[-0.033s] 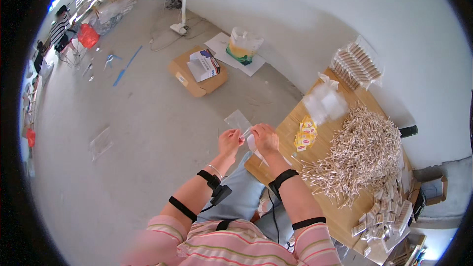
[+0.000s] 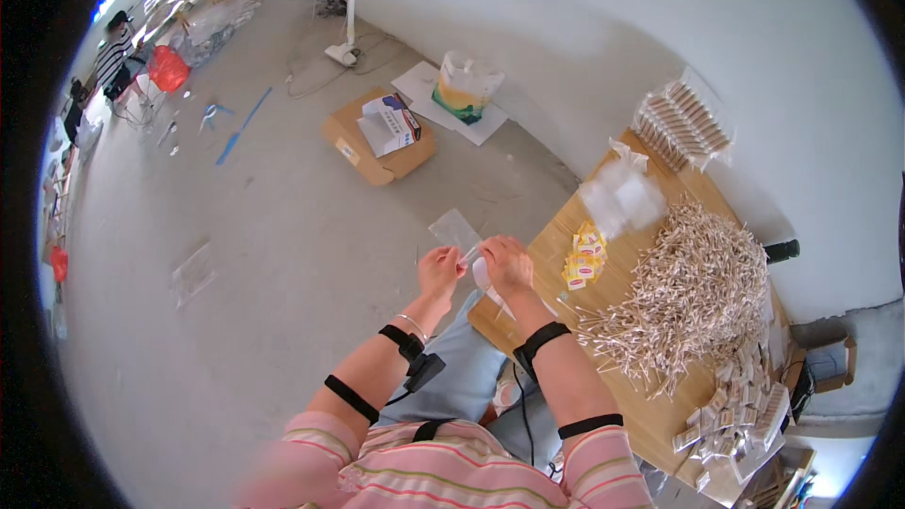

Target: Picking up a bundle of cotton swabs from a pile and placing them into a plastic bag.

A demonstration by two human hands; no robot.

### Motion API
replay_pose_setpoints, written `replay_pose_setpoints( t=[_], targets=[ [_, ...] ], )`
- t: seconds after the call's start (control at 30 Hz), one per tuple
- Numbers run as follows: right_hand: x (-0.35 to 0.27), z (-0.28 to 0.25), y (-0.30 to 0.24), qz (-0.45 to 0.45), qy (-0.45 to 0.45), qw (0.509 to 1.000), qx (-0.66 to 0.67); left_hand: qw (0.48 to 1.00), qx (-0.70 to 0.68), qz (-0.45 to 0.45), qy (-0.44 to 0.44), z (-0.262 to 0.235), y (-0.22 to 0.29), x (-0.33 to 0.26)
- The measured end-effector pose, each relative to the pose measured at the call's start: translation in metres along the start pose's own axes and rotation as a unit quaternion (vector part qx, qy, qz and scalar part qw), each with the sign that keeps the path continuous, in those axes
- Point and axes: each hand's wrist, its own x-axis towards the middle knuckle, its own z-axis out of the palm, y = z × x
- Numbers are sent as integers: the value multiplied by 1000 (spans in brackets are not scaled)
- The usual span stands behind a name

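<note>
Two closed pinches, left hand (image 2: pixel 440 275) and right hand (image 2: pixel 507 265), grip clear plastic (image 2: pixel 471 253), probably for control. Swabs (image 2: pixel 699 278) lie nearby.

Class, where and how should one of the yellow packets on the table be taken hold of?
Probably pinch an upper yellow packet by its outer edge, the right hand coming from above left: the packets lie flat, overlapping, with the swab heap to their right.

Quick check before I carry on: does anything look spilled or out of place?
Yes. On the floor, a clear plastic piece and, farther off, a blue strip lie loose, like stray litter. On the table, thin pale sticks form an untidy heap, some straying from its edge.
</note>
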Motion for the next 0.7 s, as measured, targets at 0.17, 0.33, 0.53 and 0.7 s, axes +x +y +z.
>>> replay_pose_setpoints(
  t=[0.17,0.33,0.53,0.7],
  targets=[
    [-1,3,13,17,-35,999,4,998,18,11,54,9,-15,4],
    [-9,-18,29,1,-112,994,7,1000,13,-7,19,10,-27,-17],
    [-19,-21,30,113,-38,991,53,1000,5,-12,16,19,-30,-31],
    [-14,-13,16,175,-117,976,-61,999,47,-7,22,19,-30,-31]
  ],
)
